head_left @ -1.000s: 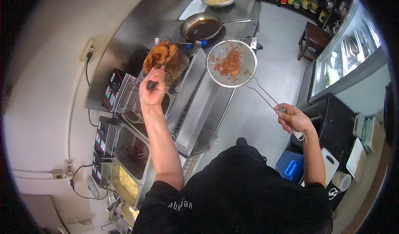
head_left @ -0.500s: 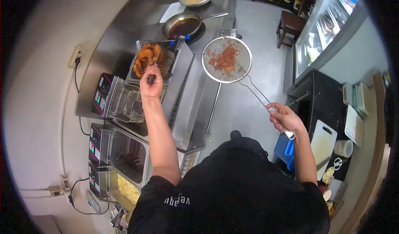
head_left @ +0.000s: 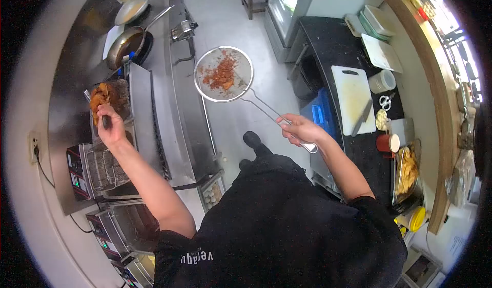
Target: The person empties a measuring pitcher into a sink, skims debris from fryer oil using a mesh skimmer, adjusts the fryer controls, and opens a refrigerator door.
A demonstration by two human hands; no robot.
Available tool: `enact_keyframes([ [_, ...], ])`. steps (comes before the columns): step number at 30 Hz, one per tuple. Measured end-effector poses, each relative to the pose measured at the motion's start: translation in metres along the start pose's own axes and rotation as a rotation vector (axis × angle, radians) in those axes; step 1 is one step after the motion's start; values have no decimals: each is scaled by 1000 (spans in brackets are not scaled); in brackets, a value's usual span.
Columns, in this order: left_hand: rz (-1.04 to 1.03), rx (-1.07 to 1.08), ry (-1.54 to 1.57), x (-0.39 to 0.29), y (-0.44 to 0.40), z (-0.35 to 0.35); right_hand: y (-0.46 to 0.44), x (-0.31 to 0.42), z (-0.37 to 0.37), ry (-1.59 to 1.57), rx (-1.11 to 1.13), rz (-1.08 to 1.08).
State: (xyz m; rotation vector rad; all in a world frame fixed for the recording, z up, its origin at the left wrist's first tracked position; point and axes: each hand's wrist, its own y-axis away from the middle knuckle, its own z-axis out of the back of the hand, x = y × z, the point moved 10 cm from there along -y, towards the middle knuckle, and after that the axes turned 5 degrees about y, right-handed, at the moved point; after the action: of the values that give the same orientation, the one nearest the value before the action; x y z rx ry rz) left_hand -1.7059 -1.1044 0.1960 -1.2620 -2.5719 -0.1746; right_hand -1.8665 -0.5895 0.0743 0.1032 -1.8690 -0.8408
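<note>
My left hand (head_left: pixel 111 126) is closed around a dark handle at the fryer station. Browned fried food (head_left: pixel 98 99) shows just beyond those fingers, beside a wire fryer basket (head_left: pixel 119 98); what the handle belongs to is mostly hidden. My right hand (head_left: pixel 300 130) grips the metal handle of a round mesh strainer (head_left: pixel 209 65). Reddish-brown crumbs (head_left: pixel 223 74) lie in the strainer, which hangs level over the floor beside the counter edge. A second wire basket (head_left: pixel 106 169) sits nearer to my body.
Two pans (head_left: pixel 119 46) (head_left: pixel 132 9) stand at the far left. On the right, a black worktop (head_left: pixel 333 45) bears a cutting board (head_left: pixel 353 96) with a knife (head_left: pixel 362 118), scissors (head_left: pixel 385 102), containers and a tray of yellow pieces (head_left: pixel 406 171). A blue bin (head_left: pixel 319 115) is below its edge.
The view has turned right, so the fryers and pans sit farther left and more of the worktop shows. Both hands keep their grips, and the crumbs stay in the strainer.
</note>
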Motion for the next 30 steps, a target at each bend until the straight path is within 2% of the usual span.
enact_keyframes([
  [4,-72,-66,-133,9,-1,23,10,-44,10,-35,-69,-10],
  [8,19,-29,-7,14,1,23,12,-86,26,-167,-191,-60],
  [11,7,-56,-15,19,4,24,8,-107,38,-222,-256,-62],
  [13,-52,-72,-153,10,3,26,3,-119,46,-244,-288,-50],
  [16,8,-74,-148,12,4,27,-9,-134,65,-319,-363,-29],
  [21,90,-49,-247,29,19,26,-38,-163,134,-406,-581,-36],
  [24,56,-19,-376,50,37,35,-65,-176,189,-420,-710,-24],
  [26,-154,-167,-536,50,55,65,-79,-176,222,-401,-779,-35],
  [28,-314,-362,-888,40,70,110,-89,-170,255,-433,-891,-35],
  [30,-222,-563,-1401,46,85,162,-107,-171,288,-397,-943,-36],
])
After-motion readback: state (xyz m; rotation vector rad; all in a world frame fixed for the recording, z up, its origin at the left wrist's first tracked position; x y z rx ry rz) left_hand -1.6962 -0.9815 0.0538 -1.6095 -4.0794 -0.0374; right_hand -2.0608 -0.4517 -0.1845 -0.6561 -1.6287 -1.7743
